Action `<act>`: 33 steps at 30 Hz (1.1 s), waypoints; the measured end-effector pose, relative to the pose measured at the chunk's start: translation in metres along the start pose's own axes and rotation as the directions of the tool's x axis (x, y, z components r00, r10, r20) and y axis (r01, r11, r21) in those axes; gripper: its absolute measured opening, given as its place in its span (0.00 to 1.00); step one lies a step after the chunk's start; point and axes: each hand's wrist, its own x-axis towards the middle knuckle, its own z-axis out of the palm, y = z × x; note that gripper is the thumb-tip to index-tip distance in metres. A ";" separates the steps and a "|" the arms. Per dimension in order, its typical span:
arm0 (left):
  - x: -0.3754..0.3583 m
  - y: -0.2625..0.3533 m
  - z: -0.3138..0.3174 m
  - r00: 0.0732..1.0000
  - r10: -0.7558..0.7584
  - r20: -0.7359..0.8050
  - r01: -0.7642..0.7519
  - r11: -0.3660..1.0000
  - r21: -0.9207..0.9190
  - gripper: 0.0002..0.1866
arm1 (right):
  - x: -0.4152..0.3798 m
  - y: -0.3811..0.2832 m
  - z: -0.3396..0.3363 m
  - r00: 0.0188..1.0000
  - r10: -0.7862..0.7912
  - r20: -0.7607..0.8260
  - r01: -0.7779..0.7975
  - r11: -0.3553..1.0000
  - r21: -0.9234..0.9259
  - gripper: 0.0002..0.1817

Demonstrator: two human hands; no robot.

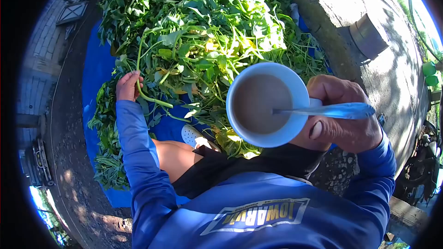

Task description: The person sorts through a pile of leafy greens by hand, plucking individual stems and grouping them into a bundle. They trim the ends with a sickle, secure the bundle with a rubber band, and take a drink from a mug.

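Close to the camera, my right hand (344,115) grips a white mug (234,127) by its handle. Milky brown liquid (262,97) fills much of the mug, and a metal spoon (337,110) stands in it, its handle lying over my fingers and thumb. Farther off at the left, my left hand (129,86) is closed around a long green leafy stem (140,62). That stem's thick pale end bends down to the right. A big heap of leafy greens (203,41) spreads in front of me, right beside my left hand.
Under the greens lies a blue tarp (94,69). A log (318,18) borders it on the right, with a round metal container (368,37) beyond. More greens (110,166) lie at my left. A white perforated shoe (190,136) shows by my knee. A motorcycle (422,161) stands far right.
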 end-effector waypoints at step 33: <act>0.004 0.009 0.012 0.999 0.010 0.045 -0.008 0.999 -0.032 0.10 | -0.033 -0.101 -0.022 0.807 -0.568 0.160 0.589 0.796 -0.142 0.31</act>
